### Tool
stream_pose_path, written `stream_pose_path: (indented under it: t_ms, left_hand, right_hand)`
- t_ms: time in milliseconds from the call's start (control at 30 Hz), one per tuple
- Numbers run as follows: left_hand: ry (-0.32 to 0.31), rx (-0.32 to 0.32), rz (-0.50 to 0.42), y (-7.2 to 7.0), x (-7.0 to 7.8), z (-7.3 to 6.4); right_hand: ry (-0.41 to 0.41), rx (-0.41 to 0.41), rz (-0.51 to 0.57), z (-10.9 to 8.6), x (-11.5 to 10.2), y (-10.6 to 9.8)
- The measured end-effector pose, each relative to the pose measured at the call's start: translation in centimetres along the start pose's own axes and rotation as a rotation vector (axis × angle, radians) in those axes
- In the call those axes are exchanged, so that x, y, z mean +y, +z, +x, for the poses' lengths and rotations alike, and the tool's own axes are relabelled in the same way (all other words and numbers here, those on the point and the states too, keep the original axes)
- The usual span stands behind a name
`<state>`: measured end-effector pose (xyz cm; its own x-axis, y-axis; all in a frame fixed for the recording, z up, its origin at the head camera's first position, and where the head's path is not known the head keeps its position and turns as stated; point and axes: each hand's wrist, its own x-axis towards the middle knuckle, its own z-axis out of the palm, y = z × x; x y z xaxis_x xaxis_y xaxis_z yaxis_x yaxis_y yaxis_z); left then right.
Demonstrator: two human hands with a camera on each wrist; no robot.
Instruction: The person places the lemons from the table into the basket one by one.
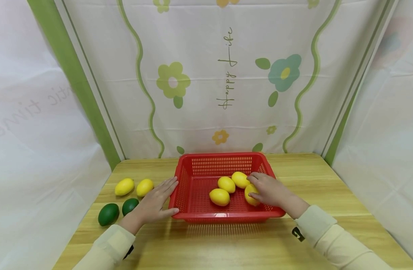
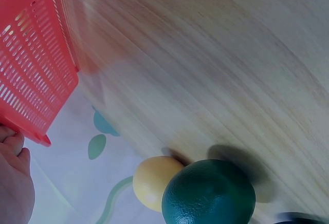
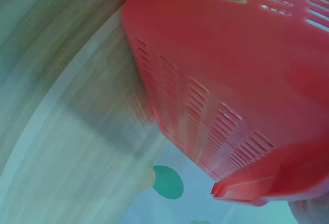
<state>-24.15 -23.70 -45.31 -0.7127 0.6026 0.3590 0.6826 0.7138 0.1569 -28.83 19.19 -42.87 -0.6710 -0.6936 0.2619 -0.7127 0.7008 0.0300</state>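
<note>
A red plastic basket (image 1: 223, 215) with slotted walls stands on the wooden table, several yellow lemons (image 1: 219, 197) lying in its right half. My left hand (image 1: 156, 204) rests on the basket's left rim, fingers extended along it and thumb at the front corner. Over the right wall reaches my right hand (image 1: 268, 189), its fingers and thumb around a lemon (image 1: 251, 195) inside. Only the basket's outer wall (image 3: 221, 80) and a bit of the hand show in the right wrist view, so that lemon is hidden there.
Left of the basket lie two lemons (image 1: 124, 186) and two dark green fruits (image 1: 108, 214), one partly behind my left wrist. A printed white curtain (image 1: 199, 112) closes off the table's far edge, with more curtain at both sides.
</note>
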Motion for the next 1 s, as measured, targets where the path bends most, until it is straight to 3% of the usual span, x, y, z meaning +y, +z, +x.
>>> stream_pose_path:
  t_ms: [200,600,1000]
  left_hand:
    - [0.005,0.008,0.004,0.13,-0.12,-0.03]
    - [0.012,0.012,0.002,0.21,-0.11,0.06]
    - [-0.021,-0.033,0.015,-0.37,0.18,0.17]
  right_hand:
    - [-0.028,0.045,0.000,0.00,0.09,-0.18]
    - [0.011,0.027,0.018,-0.23,-0.01,-0.51]
    - [-0.008,0.046,0.019,-0.21,-0.10,-0.84]
